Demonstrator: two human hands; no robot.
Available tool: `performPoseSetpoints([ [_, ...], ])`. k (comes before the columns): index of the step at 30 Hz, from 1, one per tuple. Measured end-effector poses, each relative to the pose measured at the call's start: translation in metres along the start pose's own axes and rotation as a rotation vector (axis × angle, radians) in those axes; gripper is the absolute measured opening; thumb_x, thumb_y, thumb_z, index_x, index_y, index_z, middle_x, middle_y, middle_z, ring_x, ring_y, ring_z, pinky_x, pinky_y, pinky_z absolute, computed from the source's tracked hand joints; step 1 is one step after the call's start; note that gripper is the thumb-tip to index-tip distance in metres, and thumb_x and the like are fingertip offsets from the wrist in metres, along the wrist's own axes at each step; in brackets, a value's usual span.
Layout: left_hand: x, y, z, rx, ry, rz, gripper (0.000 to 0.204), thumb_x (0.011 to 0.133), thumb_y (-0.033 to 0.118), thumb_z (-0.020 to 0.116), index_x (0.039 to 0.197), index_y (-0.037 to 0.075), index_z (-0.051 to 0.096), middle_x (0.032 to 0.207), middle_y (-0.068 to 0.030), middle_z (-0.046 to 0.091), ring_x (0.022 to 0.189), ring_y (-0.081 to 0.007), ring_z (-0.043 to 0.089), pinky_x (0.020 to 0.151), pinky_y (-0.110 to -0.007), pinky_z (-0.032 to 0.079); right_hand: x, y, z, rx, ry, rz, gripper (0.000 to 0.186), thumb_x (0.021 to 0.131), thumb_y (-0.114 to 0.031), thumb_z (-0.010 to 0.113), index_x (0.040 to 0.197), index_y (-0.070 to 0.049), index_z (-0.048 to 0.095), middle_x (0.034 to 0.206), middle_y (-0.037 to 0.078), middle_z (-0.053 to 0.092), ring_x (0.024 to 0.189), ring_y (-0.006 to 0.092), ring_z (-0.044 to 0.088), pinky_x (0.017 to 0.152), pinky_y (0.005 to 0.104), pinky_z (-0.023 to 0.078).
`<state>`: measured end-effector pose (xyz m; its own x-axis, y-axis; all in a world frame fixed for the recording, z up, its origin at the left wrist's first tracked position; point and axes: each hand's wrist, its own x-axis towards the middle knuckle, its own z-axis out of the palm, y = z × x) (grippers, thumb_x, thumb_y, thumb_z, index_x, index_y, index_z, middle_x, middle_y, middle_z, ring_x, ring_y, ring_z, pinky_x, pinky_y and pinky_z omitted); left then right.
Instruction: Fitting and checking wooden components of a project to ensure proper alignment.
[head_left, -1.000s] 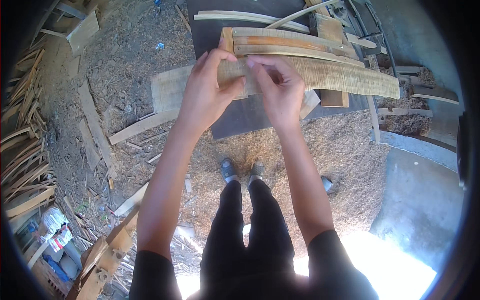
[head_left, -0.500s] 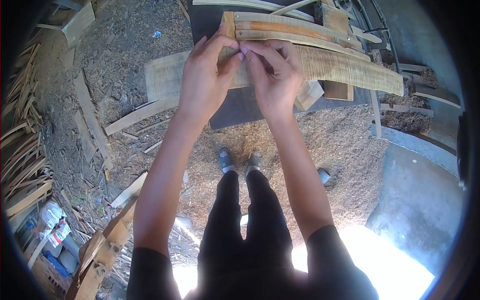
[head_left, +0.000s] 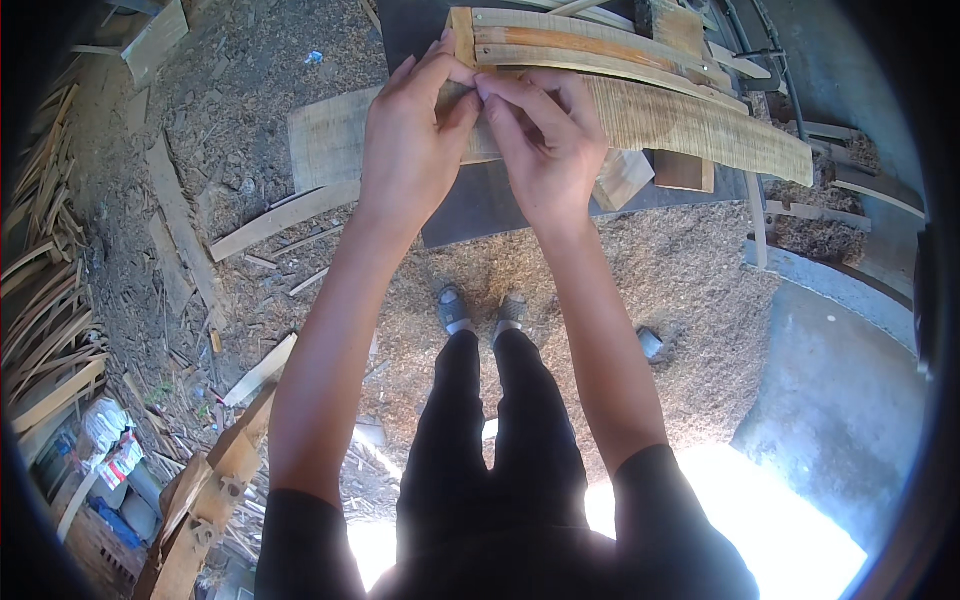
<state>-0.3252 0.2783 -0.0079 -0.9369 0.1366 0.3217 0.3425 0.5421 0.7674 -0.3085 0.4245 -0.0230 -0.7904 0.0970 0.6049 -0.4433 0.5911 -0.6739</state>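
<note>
My left hand (head_left: 415, 140) and my right hand (head_left: 545, 135) meet with pinched fingertips over a long pale board (head_left: 690, 125) with a rough grain. Whatever lies between the fingertips is too small or hidden to make out. Just beyond them sits a slatted wooden piece (head_left: 600, 45) with an orange-brown strip along its middle and an upright wooden end block (head_left: 462, 35). My left fingers are close against that end block. Below the board, right of my right hand, a pale wood block (head_left: 622, 178) and a brown block (head_left: 685, 170) show.
A dark work surface (head_left: 490, 205) lies under the boards. Wood strips (head_left: 45, 330) are piled at the far left, and a notched timber (head_left: 215, 490) leans at the lower left. Sawdust and shavings (head_left: 690, 270) cover the floor. A grey wall (head_left: 840, 370) stands at the right.
The board and slatted piece appear slightly higher and farther right in view. My hands keep their pinch, with the fingertips shifted slightly upward.
</note>
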Motion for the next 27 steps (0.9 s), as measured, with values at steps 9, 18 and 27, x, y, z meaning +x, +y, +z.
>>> performPoseSetpoints([
  [9,0.000,-0.002,0.003,-0.060,0.040,-0.003,0.020,0.089,0.002,0.071,0.108,0.004,0.065,0.140,-0.0227,0.063,0.125,-0.0418,0.061,0.104,-0.046,0.053,0.000,0.001,-0.001,0.037,0.000,0.008,0.021,0.085,-0.006,0.082,0.106,-0.011,0.082,0.096,0.002,0.065,0.072,0.0089,0.064,0.061,0.0235,0.054],
  [18,0.001,-0.006,0.008,-0.112,0.057,-0.055,0.013,0.089,0.004,0.073,0.100,0.003,0.067,0.138,-0.0216,0.064,0.121,-0.0424,0.064,0.111,-0.045,0.049,-0.001,0.004,-0.003,0.071,0.005,0.014,0.028,0.078,-0.012,0.078,0.105,-0.012,0.083,0.091,0.004,0.064,0.070,0.0189,0.062,0.062,0.0334,0.055],
  [27,0.004,-0.010,0.013,-0.102,0.063,0.005,0.012,0.090,0.008,0.076,0.095,0.003,0.066,0.135,-0.0199,0.066,0.101,-0.0412,0.072,0.116,-0.045,0.045,-0.004,0.008,-0.015,0.046,0.024,-0.066,0.037,0.079,-0.017,0.076,0.116,-0.013,0.077,0.096,0.005,0.064,0.081,0.0219,0.061,0.075,0.0360,0.051],
])
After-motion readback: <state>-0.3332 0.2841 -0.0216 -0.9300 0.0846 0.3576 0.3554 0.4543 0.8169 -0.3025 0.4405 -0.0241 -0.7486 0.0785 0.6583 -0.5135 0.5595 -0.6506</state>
